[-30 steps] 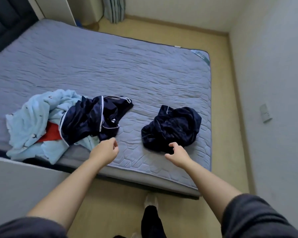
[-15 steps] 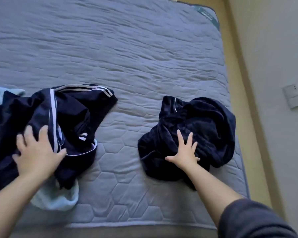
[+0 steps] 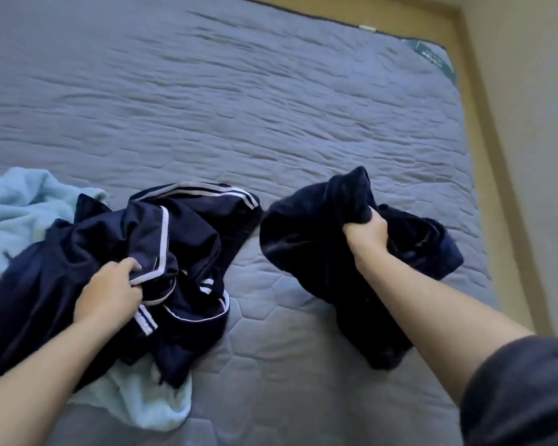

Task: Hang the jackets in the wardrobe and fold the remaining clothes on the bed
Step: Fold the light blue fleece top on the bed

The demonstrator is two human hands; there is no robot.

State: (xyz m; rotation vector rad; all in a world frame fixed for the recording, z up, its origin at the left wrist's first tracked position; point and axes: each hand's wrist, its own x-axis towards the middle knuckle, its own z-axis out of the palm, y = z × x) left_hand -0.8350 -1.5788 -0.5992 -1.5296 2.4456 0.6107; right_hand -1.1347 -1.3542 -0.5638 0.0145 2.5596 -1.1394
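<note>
My right hand is fisted on a bunch of the dark navy velvet garment, fingers curled into the cloth and lifting a peak of it off the bed near its right edge. My left hand pinches the white-piped hem of the navy striped track jacket, thumb on top, fingers tucked beneath (hidden by fabric). The jacket lies crumpled over a pale blue fleece garment by the bed's near left edge.

Both arms reach forward, left hand and right hand fisted, fingers curled tight.
</note>
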